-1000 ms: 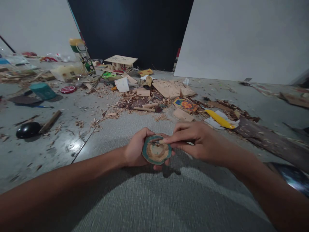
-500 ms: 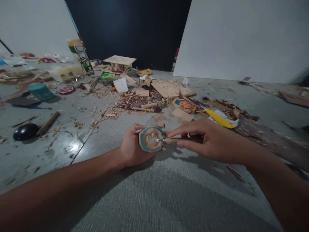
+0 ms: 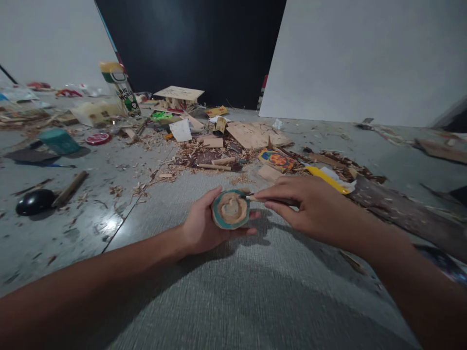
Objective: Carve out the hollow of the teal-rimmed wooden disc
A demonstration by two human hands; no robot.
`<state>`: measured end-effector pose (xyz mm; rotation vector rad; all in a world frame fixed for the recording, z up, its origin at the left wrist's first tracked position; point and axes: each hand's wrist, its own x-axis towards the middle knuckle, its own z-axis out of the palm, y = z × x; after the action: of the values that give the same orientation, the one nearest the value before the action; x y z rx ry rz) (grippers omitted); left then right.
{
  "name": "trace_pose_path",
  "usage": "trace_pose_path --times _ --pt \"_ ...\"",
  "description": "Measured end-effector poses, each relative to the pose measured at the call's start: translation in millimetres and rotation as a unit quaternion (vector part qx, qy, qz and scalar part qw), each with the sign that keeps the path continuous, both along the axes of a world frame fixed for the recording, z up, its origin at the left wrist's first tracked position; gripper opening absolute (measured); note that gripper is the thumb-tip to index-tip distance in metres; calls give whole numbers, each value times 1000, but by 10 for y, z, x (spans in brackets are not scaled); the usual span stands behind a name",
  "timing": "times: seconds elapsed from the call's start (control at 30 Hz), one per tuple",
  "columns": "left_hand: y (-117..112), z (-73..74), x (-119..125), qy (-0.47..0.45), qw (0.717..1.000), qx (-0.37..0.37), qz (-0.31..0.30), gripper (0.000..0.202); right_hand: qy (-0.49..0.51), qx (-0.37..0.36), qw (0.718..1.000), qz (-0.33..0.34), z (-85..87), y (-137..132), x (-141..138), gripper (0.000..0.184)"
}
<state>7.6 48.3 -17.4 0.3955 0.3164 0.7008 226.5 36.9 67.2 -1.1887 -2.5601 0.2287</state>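
Observation:
My left hand (image 3: pixel 206 221) cradles a small wooden piece (image 3: pixel 230 224), thumb along its left side and fingers passing underneath. The piece is roundish with a green-painted rim and a hollowed middle of bare wood, where a raised shape stands. In my right hand (image 3: pixel 297 201) is a carving tool (image 3: pixel 257 198) with a wooden handle and a short metal tip, pinched between thumb and fingers. The tip lies at the upper right edge of the green rim; whether it touches is hard to tell. The rest of the handle is hidden under the right hand.
Wood shavings and scraps cover the floor ahead, with a flat board (image 3: pixel 257 134) and a yellow-handled item (image 3: pixel 328 180). To the left lie a black rounded mallet head (image 3: pixel 35 201), a teal block (image 3: pixel 59 141) and a red lid (image 3: pixel 98 139). A tall container (image 3: pixel 122 90) stands behind.
The carving tool's tip has moved from inside the hollow up and outward to the rim. My left fingers have spread out further under the wooden piece.

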Motion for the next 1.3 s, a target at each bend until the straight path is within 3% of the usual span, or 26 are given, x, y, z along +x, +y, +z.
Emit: trace_pose_path --times 0.17,0.3,0.5,0.8,1.1,1.3 --pt "13 -49 -34 -33 999 15 -33 36 -3 29 1000 0 -57 23 -1 30" --pt "16 -41 -43 -44 998 11 -39 42 5 26 999 18 -88 26 -36 30" --pt "15 28 -14 -36 999 5 -7 34 10 8 1000 17 -39 41 22 32" --pt "28 -12 4 -15 1000 3 14 39 46 -46 997 43 -23 0 -36 30" --pt "32 -6 7 20 1000 -11 15 37 64 -54 996 23 -95 -3 -109 26" --pt "31 20 38 33 998 6 46 36 95 -31 994 35 -182 5 -135 25"
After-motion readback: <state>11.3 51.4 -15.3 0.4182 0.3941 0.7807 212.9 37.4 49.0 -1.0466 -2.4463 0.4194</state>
